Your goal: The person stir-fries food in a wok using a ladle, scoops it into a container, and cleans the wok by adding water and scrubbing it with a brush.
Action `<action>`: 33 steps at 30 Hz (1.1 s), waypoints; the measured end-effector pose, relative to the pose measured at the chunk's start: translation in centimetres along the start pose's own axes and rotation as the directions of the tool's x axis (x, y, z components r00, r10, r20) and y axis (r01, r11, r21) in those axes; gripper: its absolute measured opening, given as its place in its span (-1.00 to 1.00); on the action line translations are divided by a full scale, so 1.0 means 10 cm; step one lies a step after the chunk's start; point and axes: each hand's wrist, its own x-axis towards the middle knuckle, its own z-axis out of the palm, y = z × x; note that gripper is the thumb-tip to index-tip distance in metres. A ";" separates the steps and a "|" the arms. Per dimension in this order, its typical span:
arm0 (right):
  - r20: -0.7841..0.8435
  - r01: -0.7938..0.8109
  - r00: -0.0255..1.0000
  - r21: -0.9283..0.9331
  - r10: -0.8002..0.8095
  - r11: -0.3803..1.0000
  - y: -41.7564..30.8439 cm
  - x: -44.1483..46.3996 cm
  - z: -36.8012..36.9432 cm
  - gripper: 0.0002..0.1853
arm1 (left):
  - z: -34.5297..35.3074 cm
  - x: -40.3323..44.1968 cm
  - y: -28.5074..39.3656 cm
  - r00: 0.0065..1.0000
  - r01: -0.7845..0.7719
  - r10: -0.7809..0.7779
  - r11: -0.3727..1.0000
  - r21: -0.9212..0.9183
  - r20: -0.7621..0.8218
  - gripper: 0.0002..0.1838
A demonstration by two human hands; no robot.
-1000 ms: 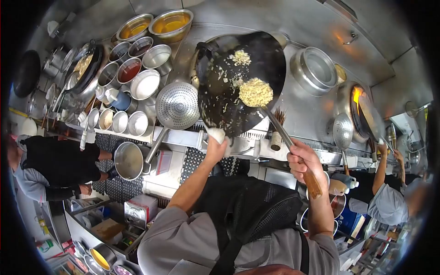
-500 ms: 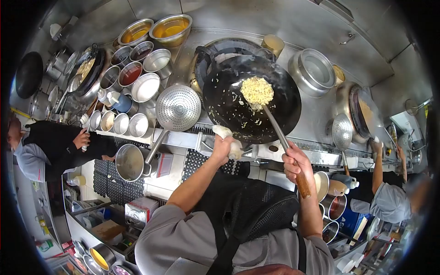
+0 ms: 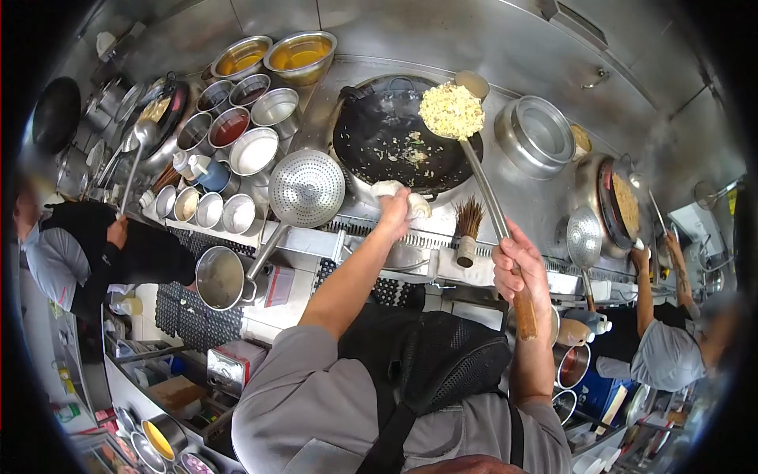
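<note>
A black wok (image 3: 379,130) sits on the burner, with scattered bits of fried rice and greens inside. My left hand (image 3: 395,207) is closed on a white cloth (image 3: 416,207) at the wok's near rim. My right hand (image 3: 518,261) grips the wooden handle (image 3: 524,314) of a long metal ladle (image 3: 483,180). A mound of yellow fried rice (image 3: 452,110) fills the ladle's bowl, raised over the wok's far right edge, and hides the bowl. The wok edge under the cloth is hidden.
Left of the wok are a perforated strainer (image 3: 306,189), seasoning containers (image 3: 254,152) and bowls of yellow liquid (image 3: 301,54). A bamboo brush (image 3: 467,229) stands near the front edge, stacked steel pots (image 3: 537,136) at right. Co-workers (image 3: 71,253) stand on both sides.
The wok has come down from its tilted, lifted position onto the burner. The ladle with the rice has risen up and away from it. The left co-worker has lifted a ladle.
</note>
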 end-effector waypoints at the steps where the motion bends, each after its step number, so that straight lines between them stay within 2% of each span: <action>1: -0.007 -0.007 1.000 -0.035 0.007 0.999 0.02 0.02 -0.03 -0.45 | -0.02 0.07 0.00 0.999 0.039 -0.036 0.995 0.087 -0.038 -0.53; 2: -0.016 -0.017 1.000 -0.070 0.016 0.997 0.04 0.04 -0.06 -0.47 | -0.07 0.12 -0.01 0.994 0.084 -0.071 0.982 0.171 -0.081 -0.31; 3: -0.009 -0.025 1.000 -0.077 0.024 0.997 0.07 0.06 -0.12 -0.49 | -0.22 0.20 -0.10 0.999 -0.048 0.047 0.978 0.205 0.009 -0.21; 6: 0.017 -0.081 0.996 -0.055 0.083 0.995 0.17 0.12 -0.29 -0.52 | -0.44 0.05 -0.07 0.995 -0.091 0.085 0.986 0.137 0.050 -0.18; 7: 0.037 -0.107 0.994 -0.006 0.108 0.994 0.19 0.14 -0.35 -0.55 | -0.44 -0.07 0.08 0.992 0.053 -0.065 0.992 0.112 0.108 -0.18; 8: 0.045 -0.125 0.991 -0.006 0.125 0.992 0.23 0.17 -0.41 -0.55 | -0.32 -0.18 0.13 0.999 0.033 -0.035 0.996 0.081 0.014 -0.56; 10: 0.018 -0.171 0.985 0.062 0.170 0.983 0.29 0.20 -0.49 -0.54 | -0.26 -0.16 0.20 0.989 0.079 -0.091 0.991 0.108 0.119 -0.60; 11: 0.003 -0.183 0.983 0.042 0.183 0.982 0.29 0.19 -0.47 -0.53 | -0.30 0.01 0.15 0.963 0.210 -0.207 0.978 0.002 0.173 -0.65; 14: 0.004 -0.189 0.982 0.062 0.189 0.980 0.32 0.21 -0.53 -0.51 | -0.16 0.18 0.02 0.983 0.170 -0.165 0.984 -0.045 0.086 -0.69; 16: -0.026 -0.195 0.980 0.048 0.196 0.980 0.30 0.18 -0.52 -0.51 | -0.08 0.14 0.05 0.985 0.172 -0.171 0.983 0.059 -0.019 -0.68; 18: -0.036 -0.180 0.983 0.018 0.180 0.984 0.22 0.11 -0.52 -0.45 | -0.09 -0.12 0.12 0.965 0.204 -0.193 0.978 -0.046 0.179 -0.64; 21: -0.046 -0.141 0.989 0.022 0.142 0.990 0.14 0.01 -0.60 -0.45 | 0.03 -0.35 0.29 0.904 0.259 -0.263 0.964 0.059 0.338 -0.52; 22: -0.056 -0.135 0.989 0.006 0.135 0.991 0.12 -0.02 -0.61 -0.45 | 0.05 -0.20 0.25 0.883 0.290 -0.306 0.952 0.099 0.356 -0.56; 24: -0.076 -0.128 0.989 0.000 0.128 0.992 0.06 -0.05 -0.58 -0.47 | 0.03 0.21 0.02 0.935 0.274 -0.274 0.961 0.032 0.223 -0.67; 25: -0.090 -0.112 0.990 0.001 0.111 0.994 0.06 -0.05 -0.58 -0.51 | 0.06 0.29 -0.06 0.935 0.274 -0.274 0.961 0.031 0.227 -0.67; 27: -0.104 -0.093 0.990 0.004 0.093 0.996 0.05 -0.05 -0.57 -0.55 | 0.08 0.40 -0.18 0.964 0.261 -0.258 0.965 -0.034 0.068 -0.72; 28: -0.113 -0.091 0.989 0.024 0.093 0.996 0.05 -0.06 -0.56 -0.54 | 0.07 0.28 -0.17 0.963 0.264 -0.261 0.964 -0.031 0.065 -0.72; 30: -0.121 -0.078 0.989 0.040 0.082 0.996 -0.05 -0.13 -0.58 -0.53 | 0.07 -0.11 -0.15 0.988 0.154 -0.153 0.987 -0.049 0.022 -0.75; 32: -0.090 -0.109 0.990 0.015 0.110 0.994 -0.12 -0.27 -0.65 -0.51 | 0.15 -0.81 0.17 0.989 -0.022 0.019 0.999 0.024 0.147 -0.81; 33: -0.018 -0.100 0.995 0.047 0.101 0.994 -0.11 -0.25 -0.83 -0.50 | 0.02 -0.69 0.08 0.989 0.092 -0.095 0.995 0.027 0.112 -0.80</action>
